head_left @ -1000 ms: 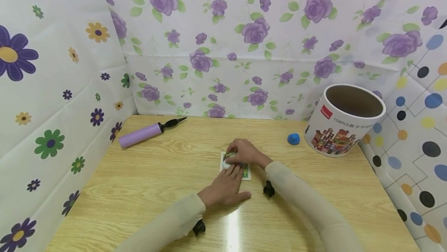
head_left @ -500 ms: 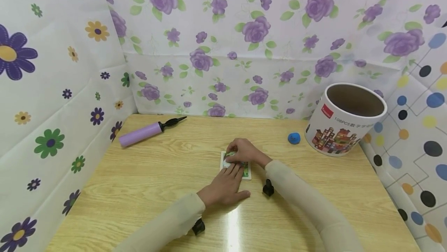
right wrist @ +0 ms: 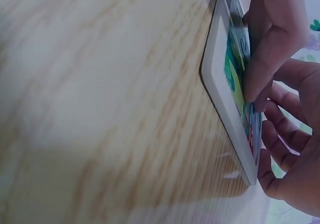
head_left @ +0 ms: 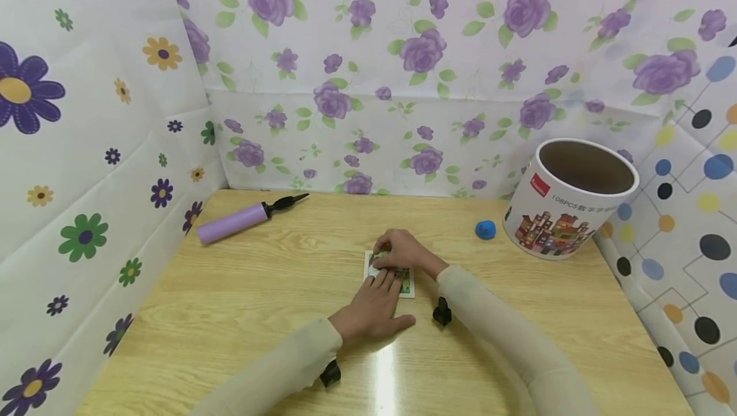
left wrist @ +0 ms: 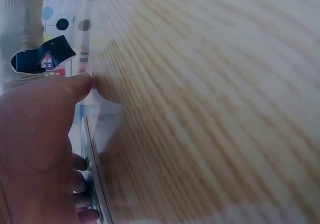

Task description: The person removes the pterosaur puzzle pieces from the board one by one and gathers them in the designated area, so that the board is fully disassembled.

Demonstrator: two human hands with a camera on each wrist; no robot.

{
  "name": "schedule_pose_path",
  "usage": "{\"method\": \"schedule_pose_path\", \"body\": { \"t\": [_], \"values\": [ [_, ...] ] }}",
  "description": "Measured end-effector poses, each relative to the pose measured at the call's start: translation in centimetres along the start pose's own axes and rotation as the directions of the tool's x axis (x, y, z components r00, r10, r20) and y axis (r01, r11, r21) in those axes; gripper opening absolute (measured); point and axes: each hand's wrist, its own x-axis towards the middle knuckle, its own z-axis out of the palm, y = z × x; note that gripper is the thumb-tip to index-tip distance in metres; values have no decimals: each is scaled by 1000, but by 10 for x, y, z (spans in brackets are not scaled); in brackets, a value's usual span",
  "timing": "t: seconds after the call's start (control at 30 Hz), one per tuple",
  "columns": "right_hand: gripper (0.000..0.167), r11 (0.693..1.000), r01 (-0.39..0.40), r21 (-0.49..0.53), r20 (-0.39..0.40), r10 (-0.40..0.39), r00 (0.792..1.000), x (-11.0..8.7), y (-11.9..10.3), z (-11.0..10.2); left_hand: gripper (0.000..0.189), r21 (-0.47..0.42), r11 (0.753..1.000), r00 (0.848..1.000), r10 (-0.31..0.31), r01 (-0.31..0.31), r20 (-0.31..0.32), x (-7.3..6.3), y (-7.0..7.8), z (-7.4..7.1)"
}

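A small flat picture board with a pale border and a green and blue picture lies mid-table. My left hand reaches over its near edge, fingers straight on the picture and thumb spread to the side. Above the board, my right hand has bent fingers, with the thumb and index finger close to the picture's left part. In the right wrist view, the right fingers curl down along the board; whether they pinch a piece is hidden. In the left wrist view, the left fingertips lie along the board's edge.
A purple hand pump with a black nozzle lies at the back left. At the back right, a small blue object sits beside a big white bucket. Patterned cloths border the wooden table.
Both hands keep nearly the same place on the board. The head view shifts only slightly, and the board, pump and bucket stay put.
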Motion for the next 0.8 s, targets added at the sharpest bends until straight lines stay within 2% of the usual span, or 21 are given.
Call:
{"method": "schedule_pose_path", "body": {
  "t": [0.27,0.57,0.8],
  "values": [
    [18,1000,10,22,-19,-10,1000,-2,-1,0,92,-21,1000,1000,6,-6,10,0,-1,-2],
    [13,999,26,-18,-36,-26,999,-2,-1,1,93,-24,1000,1000,10,-10,7,1,-2,-1],
    [19,1000,10,-8,-26,-10,1000,-3,-3,0,94,-47,999,1000,5,-5,5,1,-3,-2]
  ]
}}
